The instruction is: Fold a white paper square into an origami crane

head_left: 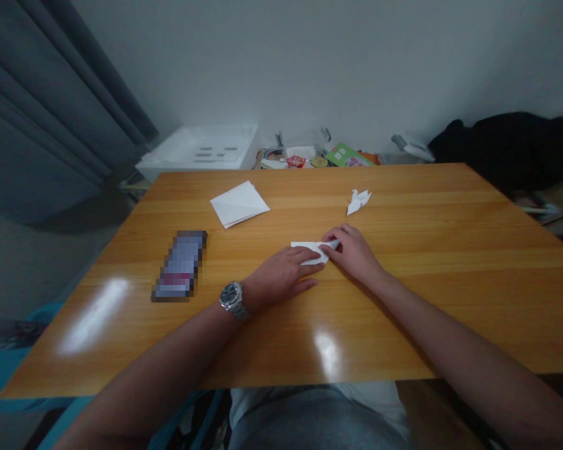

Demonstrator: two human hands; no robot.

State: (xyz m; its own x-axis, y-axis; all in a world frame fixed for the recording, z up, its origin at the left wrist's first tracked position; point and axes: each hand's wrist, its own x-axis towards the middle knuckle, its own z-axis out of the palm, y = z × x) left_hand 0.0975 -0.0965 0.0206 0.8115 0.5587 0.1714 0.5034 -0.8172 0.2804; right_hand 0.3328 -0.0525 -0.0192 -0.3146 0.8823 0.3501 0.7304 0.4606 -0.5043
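A small folded white paper (pixel 306 245) lies on the wooden table in front of me, partly covered by both hands. My left hand (pixel 284 278), with a metal watch (pixel 233 299) on the wrist, rests flat across the paper with its fingers stretched out. At the paper's right end, my right hand (pixel 356 253) pinches a narrow corner between thumb and fingers. Just beyond it stands a finished-looking white paper crane (pixel 358 201). A short stack of white paper sheets (pixel 240 205) lies further back on the left.
A phone (pixel 181 265) with a blurred-out screen lies on the left of the table (pixel 450 250). Behind the far edge are a white plastic tray (pixel 206 147), a green booklet (pixel 349 156) and small packets. Black cloth (pixel 507 150) is heaped at the back right; grey curtains (pixel 42 112) hang left.
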